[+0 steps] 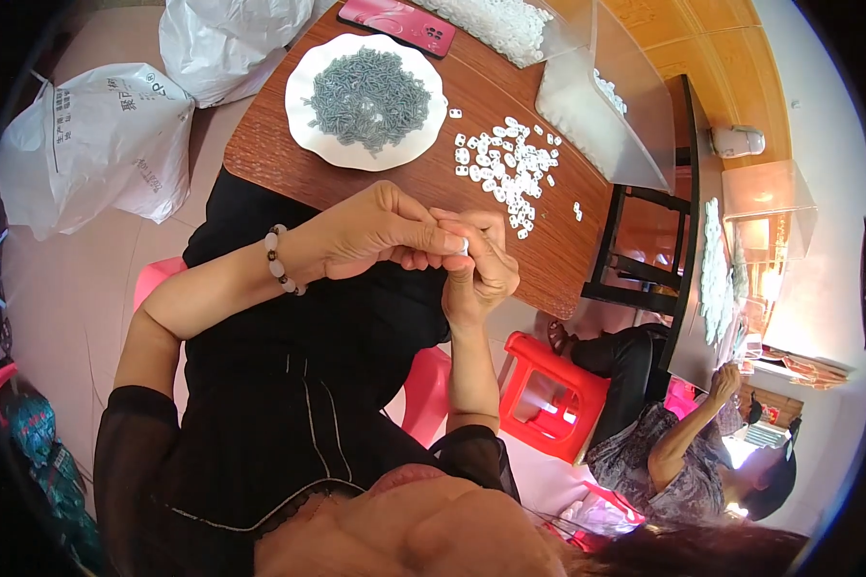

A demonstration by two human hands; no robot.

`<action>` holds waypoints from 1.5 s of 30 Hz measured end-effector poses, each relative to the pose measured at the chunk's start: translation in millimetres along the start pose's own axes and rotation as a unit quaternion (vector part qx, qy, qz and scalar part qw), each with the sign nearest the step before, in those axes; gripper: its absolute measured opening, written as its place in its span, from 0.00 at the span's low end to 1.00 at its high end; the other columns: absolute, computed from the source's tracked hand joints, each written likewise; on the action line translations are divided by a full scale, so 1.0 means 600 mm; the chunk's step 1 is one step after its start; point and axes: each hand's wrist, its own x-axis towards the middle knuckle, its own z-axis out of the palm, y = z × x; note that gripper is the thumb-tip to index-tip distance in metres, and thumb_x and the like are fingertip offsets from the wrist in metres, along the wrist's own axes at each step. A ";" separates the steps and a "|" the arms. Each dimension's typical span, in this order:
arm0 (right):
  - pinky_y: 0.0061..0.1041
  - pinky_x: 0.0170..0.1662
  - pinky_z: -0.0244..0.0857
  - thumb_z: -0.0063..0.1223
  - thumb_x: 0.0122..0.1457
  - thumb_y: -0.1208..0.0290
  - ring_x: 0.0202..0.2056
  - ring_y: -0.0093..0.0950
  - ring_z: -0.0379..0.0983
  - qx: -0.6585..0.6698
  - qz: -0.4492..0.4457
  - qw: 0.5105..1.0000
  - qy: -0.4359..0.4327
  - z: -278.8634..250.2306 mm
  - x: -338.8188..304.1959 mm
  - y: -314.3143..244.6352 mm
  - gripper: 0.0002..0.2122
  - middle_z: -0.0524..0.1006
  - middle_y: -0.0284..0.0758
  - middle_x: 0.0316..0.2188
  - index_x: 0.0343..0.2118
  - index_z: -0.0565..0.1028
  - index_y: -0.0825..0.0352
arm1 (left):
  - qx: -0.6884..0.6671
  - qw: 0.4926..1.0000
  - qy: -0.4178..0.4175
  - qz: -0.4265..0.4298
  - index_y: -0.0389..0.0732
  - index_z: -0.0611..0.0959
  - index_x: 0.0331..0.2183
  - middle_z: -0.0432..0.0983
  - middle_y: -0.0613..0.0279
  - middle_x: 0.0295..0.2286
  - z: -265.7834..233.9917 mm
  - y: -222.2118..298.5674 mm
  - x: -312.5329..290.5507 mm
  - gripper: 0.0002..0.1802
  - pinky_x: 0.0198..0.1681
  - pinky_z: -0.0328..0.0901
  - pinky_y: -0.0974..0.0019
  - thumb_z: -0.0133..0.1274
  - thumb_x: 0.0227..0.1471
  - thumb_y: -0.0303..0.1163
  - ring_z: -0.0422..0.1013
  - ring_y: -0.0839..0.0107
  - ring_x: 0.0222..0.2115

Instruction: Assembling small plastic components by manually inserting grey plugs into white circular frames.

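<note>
1. You wear a black top [250, 423] with thin pale lines [312, 413] curving over its front.
2. Its short sleeves [142, 438] are sheer and black.
3. Just behind your left hand [385, 231], you wear a bracelet [272, 256] of whitish and dark rounded beads.

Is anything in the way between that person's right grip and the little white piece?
Nothing visible is: the right grip holds the small white piece directly at its fingertips. The left grip comes right up beside it, thumb tip at the piece.
</note>
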 end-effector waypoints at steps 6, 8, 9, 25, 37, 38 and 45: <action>0.26 0.38 0.66 0.54 0.60 0.58 0.34 0.31 0.73 -0.014 0.022 0.999 0.019 0.007 -0.002 0.005 0.18 0.81 0.39 0.32 0.35 0.80 0.72 | 0.008 1.000 0.005 0.014 0.37 0.85 0.25 0.76 0.68 0.21 -0.006 -0.009 0.008 0.11 0.26 0.62 0.80 0.62 0.50 0.36 0.68 0.84 0.23; 0.25 0.39 0.67 0.52 0.61 0.58 0.34 0.29 0.73 0.000 0.049 0.999 0.010 0.006 -0.003 0.011 0.18 0.81 0.39 0.34 0.37 0.79 0.73 | -0.008 1.000 0.018 0.019 0.36 0.85 0.25 0.76 0.67 0.20 -0.005 -0.016 0.012 0.12 0.25 0.62 0.79 0.61 0.52 0.36 0.68 0.83 0.22; 0.25 0.39 0.67 0.52 0.61 0.58 0.34 0.29 0.73 0.000 0.049 0.999 0.011 0.007 -0.003 0.014 0.18 0.81 0.39 0.34 0.37 0.79 0.73 | -0.025 0.999 0.032 0.026 0.35 0.85 0.25 0.75 0.66 0.20 -0.005 -0.020 0.015 0.13 0.25 0.62 0.78 0.59 0.53 0.36 0.68 0.81 0.21; 0.28 0.50 0.63 0.40 0.66 0.50 0.45 0.30 0.70 0.237 0.174 0.956 -0.005 -0.001 -0.001 0.061 0.27 0.76 0.46 0.44 0.47 0.74 0.77 | 0.047 0.990 0.066 0.112 0.34 0.84 0.27 0.76 0.66 0.23 -0.016 -0.037 0.053 0.19 0.29 0.63 0.79 0.54 0.57 0.42 0.69 0.82 0.24; 0.29 0.51 0.63 0.43 0.66 0.57 0.46 0.32 0.71 0.216 0.134 0.967 -0.024 -0.011 0.004 0.062 0.23 0.76 0.46 0.44 0.47 0.74 0.77 | -0.009 0.996 0.062 0.060 0.36 0.83 0.28 0.77 0.66 0.25 -0.013 -0.031 0.054 0.15 0.31 0.65 0.78 0.54 0.57 0.38 0.68 0.82 0.25; 0.29 0.51 0.63 0.46 0.64 0.59 0.46 0.32 0.71 0.212 0.136 0.968 -0.024 -0.011 0.003 0.061 0.21 0.76 0.46 0.43 0.48 0.74 0.77 | -0.010 0.996 0.060 0.062 0.36 0.83 0.27 0.76 0.66 0.25 -0.014 -0.031 0.054 0.15 0.31 0.65 0.78 0.54 0.57 0.38 0.68 0.83 0.25; 0.23 0.46 0.67 0.54 0.60 0.62 0.43 0.29 0.72 0.193 0.142 0.971 -0.017 -0.012 0.001 0.062 0.19 0.76 0.44 0.43 0.47 0.76 0.74 | -0.011 0.995 0.063 0.077 0.37 0.83 0.26 0.74 0.68 0.23 -0.011 -0.038 0.054 0.15 0.30 0.64 0.79 0.55 0.57 0.39 0.68 0.83 0.24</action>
